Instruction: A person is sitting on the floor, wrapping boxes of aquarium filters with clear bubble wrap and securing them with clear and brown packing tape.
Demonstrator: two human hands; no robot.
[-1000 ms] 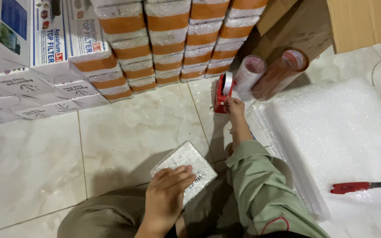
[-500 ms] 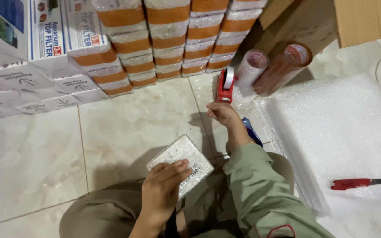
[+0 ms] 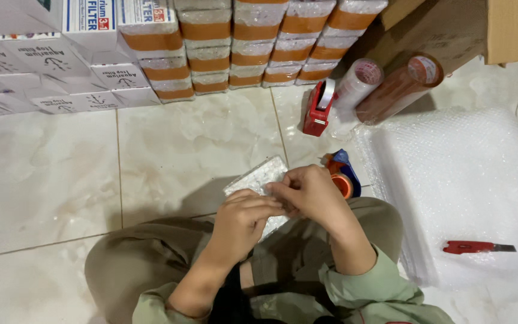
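Note:
A small flat package wrapped in bubble wrap [image 3: 258, 177] rests over my lap, just above the tiled floor. My left hand [image 3: 244, 219] grips its near side from below. My right hand [image 3: 310, 192] closes on its right edge, fingers pressed against the wrap and touching my left fingers. Both hands hide much of the package. Whether a piece of tape is under my fingers cannot be told. A red tape dispenser [image 3: 319, 108] stands on the floor beyond my right hand.
A blue and orange tape holder [image 3: 344, 175] lies beside my right hand. Bubble wrap sheets [image 3: 463, 180] with a red cutter [image 3: 478, 246] lie on the right. A clear tape roll [image 3: 361, 81], a brown roll [image 3: 400, 90], stacked wrapped packages [image 3: 235, 48], white boxes [image 3: 49, 66] and a cardboard box [image 3: 451, 24] line the back.
My right hand has left the red tape dispenser and come back to the package. The package now sits between both hands, a little further right.

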